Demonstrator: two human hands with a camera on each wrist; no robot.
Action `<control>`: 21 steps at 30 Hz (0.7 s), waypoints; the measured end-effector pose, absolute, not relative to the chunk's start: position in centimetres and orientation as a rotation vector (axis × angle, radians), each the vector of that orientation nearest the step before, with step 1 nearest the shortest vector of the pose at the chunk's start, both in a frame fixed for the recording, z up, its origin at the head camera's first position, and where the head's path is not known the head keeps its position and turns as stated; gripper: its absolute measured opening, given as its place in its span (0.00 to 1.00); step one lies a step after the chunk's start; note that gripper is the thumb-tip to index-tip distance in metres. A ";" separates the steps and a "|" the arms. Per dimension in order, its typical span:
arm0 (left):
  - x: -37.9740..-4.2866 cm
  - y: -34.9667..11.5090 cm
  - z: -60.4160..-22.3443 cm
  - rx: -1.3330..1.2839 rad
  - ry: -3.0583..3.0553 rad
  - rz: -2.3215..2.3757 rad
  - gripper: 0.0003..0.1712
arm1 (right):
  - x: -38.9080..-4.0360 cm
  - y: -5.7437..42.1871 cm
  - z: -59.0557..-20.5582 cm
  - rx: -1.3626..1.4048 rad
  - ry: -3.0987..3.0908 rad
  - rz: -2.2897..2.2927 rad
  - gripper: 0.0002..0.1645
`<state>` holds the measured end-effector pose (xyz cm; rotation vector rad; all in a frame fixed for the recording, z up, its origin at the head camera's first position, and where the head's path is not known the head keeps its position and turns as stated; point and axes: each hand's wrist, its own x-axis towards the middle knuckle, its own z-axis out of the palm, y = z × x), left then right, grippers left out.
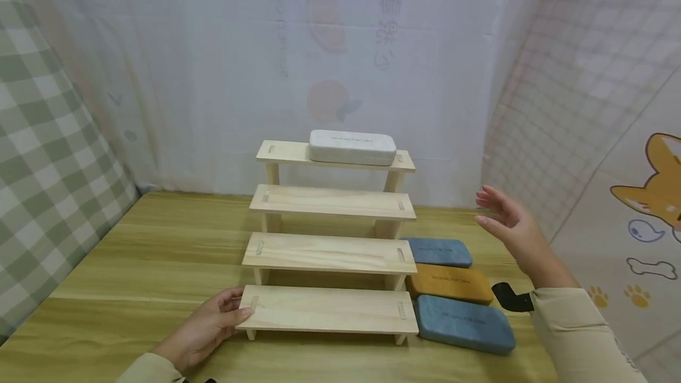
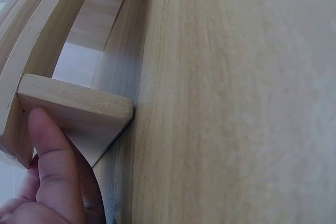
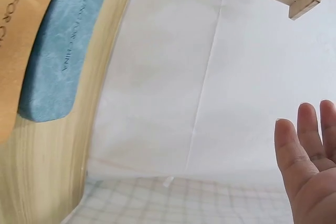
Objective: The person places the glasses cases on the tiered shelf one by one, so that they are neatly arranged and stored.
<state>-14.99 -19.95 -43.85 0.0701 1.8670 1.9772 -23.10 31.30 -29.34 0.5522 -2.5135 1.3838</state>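
Observation:
A stepped wooden display stand with several tiers rises from the table. At the left end of its lowest tier, my left hand grips the board, thumb on top. The left wrist view has the left hand with a finger against the stand's leg. On the top tier lies a white glasses case, toward the right. My right hand is raised to the right of the stand, holding nothing, fingers loosely bent. Below it lie a blue case, an orange case and another blue case.
The three cases lie in a column on the wood-grain table, close against the stand's right side. A pale printed cloth hangs behind. Checked green fabric bounds the left, and a cloth with a cartoon dog the right.

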 end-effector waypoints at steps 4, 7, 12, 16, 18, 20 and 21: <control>-15.0 -20.0 -43.8 0.063 1.873 1.975 0.44 | -22.3 32.4 -30.7 0.546 -2.512 1.429 0.37; -15.0 -20.0 -43.8 0.060 1.874 1.978 0.44 | -21.6 33.2 -31.7 0.533 -2.547 1.411 0.36; -14.9 -20.0 -43.8 0.055 1.866 1.980 0.44 | -20.7 34.4 -33.6 0.501 -2.579 1.387 0.36; -14.8 -20.0 -43.7 0.062 1.868 1.975 0.45 | -20.0 35.4 -35.1 0.455 -2.617 1.411 0.37; -14.8 -19.9 -43.7 0.066 1.873 1.974 0.46 | -19.5 35.9 -35.8 0.430 -2.654 1.413 0.37; -14.8 -19.9 -43.7 0.069 1.872 1.979 0.45 | -19.1 36.4 -36.4 0.399 -2.690 1.411 0.37; -14.8 -19.9 -43.7 0.063 1.871 1.981 0.45 | -19.0 36.6 -36.6 0.380 -2.708 1.414 0.37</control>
